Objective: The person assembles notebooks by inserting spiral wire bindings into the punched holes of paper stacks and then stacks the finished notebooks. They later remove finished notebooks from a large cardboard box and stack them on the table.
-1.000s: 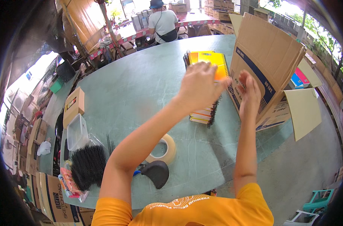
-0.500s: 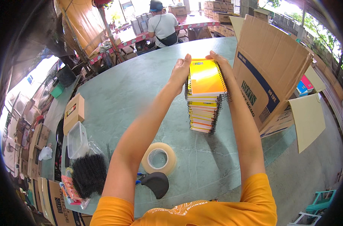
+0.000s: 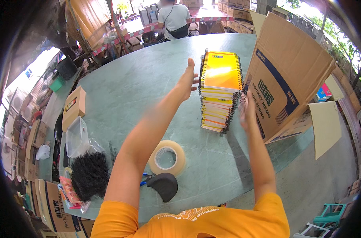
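Note:
A tall stack of spiral-bound notebooks point(image 3: 223, 73) stands on the green table, a shiny yellow-orange cover on top and black wire coils along its sides. To its left, my left hand point(image 3: 186, 82) is held with the thumb up and fingers apart, a small gap from the coils. My right hand point(image 3: 248, 113) is beside the stack's right side, between it and the big cardboard box point(image 3: 285, 75); its fingers look stretched out, though slightly blurred. Neither hand holds anything.
On the table point(image 3: 121, 75) are a roll of clear tape point(image 3: 180, 156), blue-handled pliers with a black piece point(image 3: 164, 187), black wire coils point(image 3: 89, 178), a plastic tub point(image 3: 77, 137) and a small carton point(image 3: 74, 107). A person point(image 3: 174, 20) sits at a farther table.
Both hands have let go of the upper notebooks. The left has drawn away leftward; the right has dropped down along the stack's right side. The stack still stands.

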### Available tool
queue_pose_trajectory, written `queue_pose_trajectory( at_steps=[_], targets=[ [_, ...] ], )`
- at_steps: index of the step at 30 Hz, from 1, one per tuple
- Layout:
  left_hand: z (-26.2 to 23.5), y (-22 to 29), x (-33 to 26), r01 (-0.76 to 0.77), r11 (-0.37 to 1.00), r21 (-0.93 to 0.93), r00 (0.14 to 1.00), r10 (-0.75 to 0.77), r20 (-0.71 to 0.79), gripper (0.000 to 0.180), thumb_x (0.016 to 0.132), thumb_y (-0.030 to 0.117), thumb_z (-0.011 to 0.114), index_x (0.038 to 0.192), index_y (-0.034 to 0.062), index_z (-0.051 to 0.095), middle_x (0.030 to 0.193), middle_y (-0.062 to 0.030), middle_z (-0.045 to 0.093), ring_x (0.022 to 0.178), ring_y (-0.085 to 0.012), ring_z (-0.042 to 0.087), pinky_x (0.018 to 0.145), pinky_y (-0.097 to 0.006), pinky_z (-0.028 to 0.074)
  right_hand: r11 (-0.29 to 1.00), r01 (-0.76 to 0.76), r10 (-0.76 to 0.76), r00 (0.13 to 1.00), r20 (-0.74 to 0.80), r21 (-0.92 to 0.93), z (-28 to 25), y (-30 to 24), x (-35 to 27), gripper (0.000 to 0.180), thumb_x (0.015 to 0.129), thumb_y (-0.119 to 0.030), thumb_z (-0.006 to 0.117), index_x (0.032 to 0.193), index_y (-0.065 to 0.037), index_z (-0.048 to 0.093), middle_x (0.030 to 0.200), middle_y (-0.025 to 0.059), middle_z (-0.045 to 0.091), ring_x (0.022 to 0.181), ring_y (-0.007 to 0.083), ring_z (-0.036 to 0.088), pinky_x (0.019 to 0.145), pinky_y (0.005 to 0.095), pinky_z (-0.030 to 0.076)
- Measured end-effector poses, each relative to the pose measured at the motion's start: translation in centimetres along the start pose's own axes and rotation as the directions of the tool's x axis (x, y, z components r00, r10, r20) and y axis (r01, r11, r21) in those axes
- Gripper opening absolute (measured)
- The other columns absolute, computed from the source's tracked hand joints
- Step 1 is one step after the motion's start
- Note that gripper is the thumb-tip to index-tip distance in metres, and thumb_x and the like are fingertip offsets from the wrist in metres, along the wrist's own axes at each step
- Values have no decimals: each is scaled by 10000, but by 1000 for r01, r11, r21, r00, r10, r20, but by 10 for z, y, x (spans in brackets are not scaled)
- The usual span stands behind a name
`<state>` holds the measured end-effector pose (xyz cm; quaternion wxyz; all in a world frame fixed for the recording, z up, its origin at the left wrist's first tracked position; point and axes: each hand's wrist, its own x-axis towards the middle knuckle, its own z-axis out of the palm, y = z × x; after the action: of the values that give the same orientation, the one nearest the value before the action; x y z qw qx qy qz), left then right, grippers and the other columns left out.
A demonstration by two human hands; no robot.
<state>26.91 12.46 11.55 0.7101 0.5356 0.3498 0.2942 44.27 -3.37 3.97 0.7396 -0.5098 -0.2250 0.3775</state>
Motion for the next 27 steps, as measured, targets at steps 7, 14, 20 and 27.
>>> queue_pose_trajectory(
  at_steps=[7, 14, 20, 27],
  targets=[
    [46, 4, -12, 20, 976, -217, 911, 71, 405, 928, 764, 796, 199, 1338, 93, 394, 1355, -101, 427, 1234, -238, 415, 1004, -397, 345, 997, 29, -41, 988, 151, 75, 3, -19, 19, 1062, 740, -819, 268, 1404, 7, 195, 1462, 208, 144, 1357, 286, 151, 1085, 362, 126],
    [5, -41, 24, 125, 989, 74, 906, -144, 398, 1043, 587, 920, 66, 1438, 323, 152, 1522, -23, 13, 1379, -348, -56, 919, -737, -80, 991, -80, 78, 997, 22, 104, 37, -6, 5, 824, 824, -713, 331, 1259, -20, 438, 1186, 145, 535, 1038, 259, 550, 870, 372, 445],
    [41, -56, -5, 256, 910, -326, 877, -76, 474, 868, 764, 784, 278, 1283, 115, 468, 1241, -108, 532, 1030, -248, 551, 888, -397, 450, 962, -198, 198, 980, 15, 188, 17, 33, 15, 714, 848, -635, 393, 1263, -57, 444, 1159, 90, 564, 1023, 246, 564, 851, 374, 462],
    [52, -52, -15, 181, 931, -317, 926, -53, 373, 847, 793, 763, 246, 1252, 97, 499, 1155, -123, 592, 998, -236, 587, 877, -388, 470, 954, -162, 164, 986, 16, 252, 2, 45, 22, 610, 862, -549, 450, 1229, -62, 476, 1121, 97, 587, 984, 272, 586, 818, 377, 479]
  ],
)
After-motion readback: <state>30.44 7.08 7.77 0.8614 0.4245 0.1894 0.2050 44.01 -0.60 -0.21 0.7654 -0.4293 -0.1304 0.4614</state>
